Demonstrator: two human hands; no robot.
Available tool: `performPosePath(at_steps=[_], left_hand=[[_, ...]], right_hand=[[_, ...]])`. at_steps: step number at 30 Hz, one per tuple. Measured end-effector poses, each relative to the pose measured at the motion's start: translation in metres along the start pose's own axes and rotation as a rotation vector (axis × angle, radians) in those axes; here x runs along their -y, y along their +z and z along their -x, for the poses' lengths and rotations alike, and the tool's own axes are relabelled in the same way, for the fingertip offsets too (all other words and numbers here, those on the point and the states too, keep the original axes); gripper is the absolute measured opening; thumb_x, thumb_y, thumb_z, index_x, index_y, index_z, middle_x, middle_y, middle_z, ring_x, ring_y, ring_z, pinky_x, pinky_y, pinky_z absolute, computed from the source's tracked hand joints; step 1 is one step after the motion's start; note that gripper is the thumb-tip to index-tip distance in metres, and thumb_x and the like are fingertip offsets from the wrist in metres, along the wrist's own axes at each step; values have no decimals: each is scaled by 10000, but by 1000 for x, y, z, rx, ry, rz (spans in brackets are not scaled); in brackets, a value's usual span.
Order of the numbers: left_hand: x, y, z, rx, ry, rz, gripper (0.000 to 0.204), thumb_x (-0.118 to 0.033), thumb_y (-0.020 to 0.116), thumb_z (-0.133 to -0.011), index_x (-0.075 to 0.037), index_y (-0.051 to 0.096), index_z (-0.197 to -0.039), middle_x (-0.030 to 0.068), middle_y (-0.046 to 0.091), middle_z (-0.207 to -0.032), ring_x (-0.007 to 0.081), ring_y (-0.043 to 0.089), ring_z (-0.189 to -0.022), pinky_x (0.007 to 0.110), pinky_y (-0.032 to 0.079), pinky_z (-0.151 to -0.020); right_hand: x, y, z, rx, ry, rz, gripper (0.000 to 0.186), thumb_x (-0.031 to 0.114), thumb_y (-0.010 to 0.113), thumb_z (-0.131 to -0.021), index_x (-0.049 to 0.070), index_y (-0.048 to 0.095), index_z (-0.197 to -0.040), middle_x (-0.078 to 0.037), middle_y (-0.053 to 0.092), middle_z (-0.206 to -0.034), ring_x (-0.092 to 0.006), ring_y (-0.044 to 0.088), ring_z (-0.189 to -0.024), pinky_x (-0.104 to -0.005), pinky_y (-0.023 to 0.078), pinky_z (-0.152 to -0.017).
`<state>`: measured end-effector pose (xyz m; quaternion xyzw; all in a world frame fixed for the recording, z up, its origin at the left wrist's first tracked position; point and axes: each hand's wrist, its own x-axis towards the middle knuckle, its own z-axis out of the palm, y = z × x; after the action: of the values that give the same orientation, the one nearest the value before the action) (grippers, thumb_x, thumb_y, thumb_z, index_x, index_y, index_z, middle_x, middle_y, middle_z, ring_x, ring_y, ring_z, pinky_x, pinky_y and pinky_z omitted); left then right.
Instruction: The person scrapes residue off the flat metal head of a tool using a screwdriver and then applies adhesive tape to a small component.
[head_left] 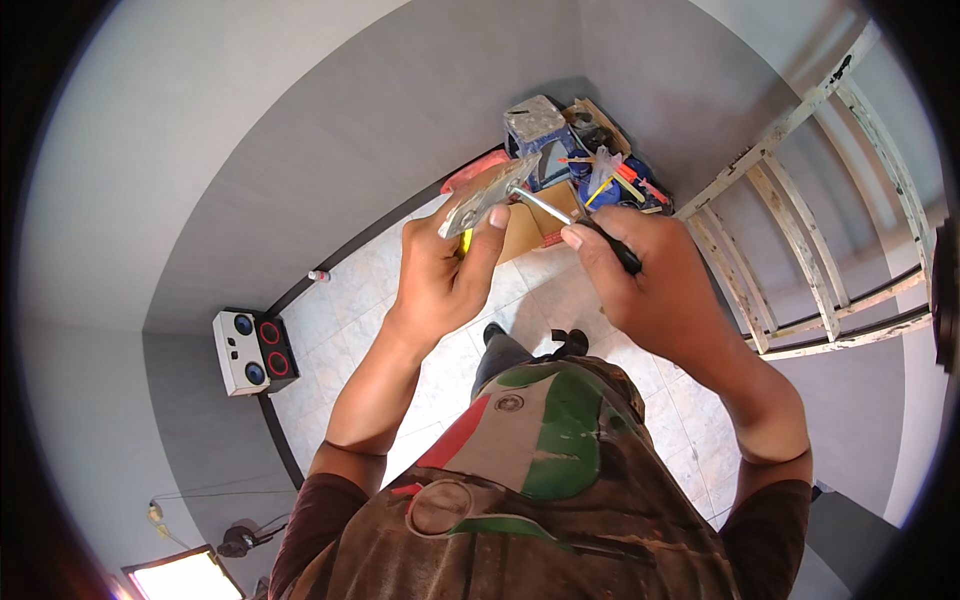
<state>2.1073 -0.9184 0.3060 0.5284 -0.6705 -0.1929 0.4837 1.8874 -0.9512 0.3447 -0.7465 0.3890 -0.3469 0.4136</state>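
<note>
In front of my chest, my left hand (440, 270) grips a flat, greyish metallic-looking plate (478, 208), with the thumb pressed along its near edge. The plate is tilted, and its exact kind cannot be made out. A bit of yellow (466, 241) shows beneath the plate, beside my left thumb. My right hand (645, 265) is closed round the black handle of a screwdriver (546, 206). Its shiny shaft points up and left, and the tip meets the plate's face near a small round fitting.
Beyond my hands, a cardboard box (522, 228), a stained grey container (535, 122) and mixed tools crowd the corner. A paint-spotted ladder (795, 225) leans at the right. A speaker box (257, 352) stands by the left wall; a bright lamp (185, 578) glows lower left.
</note>
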Motion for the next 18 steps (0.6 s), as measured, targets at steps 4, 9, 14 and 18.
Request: performPosePath(at_steps=[4, 9, 14, 18], left_hand=[[5, 1, -8, -12, -26, -17, 249, -128, 607, -1046, 20, 704, -1222, 31, 557, -628, 53, 434, -554, 275, 341, -491], [22, 8, -23, -56, -48, -97, 219, -129, 616, -1033, 2, 711, -1181, 52, 552, -595, 91, 438, -504, 302, 348, -474], [46, 15, -18, 53, -124, -176, 304, -125, 634, -1002, -7, 671, -1280, 180, 676, -791, 246, 639, -627, 352, 478, -593], [80, 29, 13, 152, -10, -129, 414, -108, 647, -977, -37, 625, -1385, 239, 692, -883, 345, 675, -732, 393, 536, -692]], right_hand=[[-9, -1, -13, 15, -58, 229, 317, 244, 651, -999, -26, 623, -836, -235, 613, -660, -380, 634, -595, -452, 475, -583], [-28, 11, -41, -34, -184, 531, 329, 253, 647, -1007, -9, 608, -813, -260, 596, -654, -413, 632, -608, -468, 482, -564], [-92, 19, -56, 256, 109, -67, 403, 394, 538, -1073, 54, 584, -861, -104, 570, -644, -244, 556, -554, -355, 450, -541], [-92, 35, -23, 651, 934, -1119, 381, 493, 463, -1098, 136, 492, -968, 51, 354, -626, -72, 310, -439, -257, 242, -394]])
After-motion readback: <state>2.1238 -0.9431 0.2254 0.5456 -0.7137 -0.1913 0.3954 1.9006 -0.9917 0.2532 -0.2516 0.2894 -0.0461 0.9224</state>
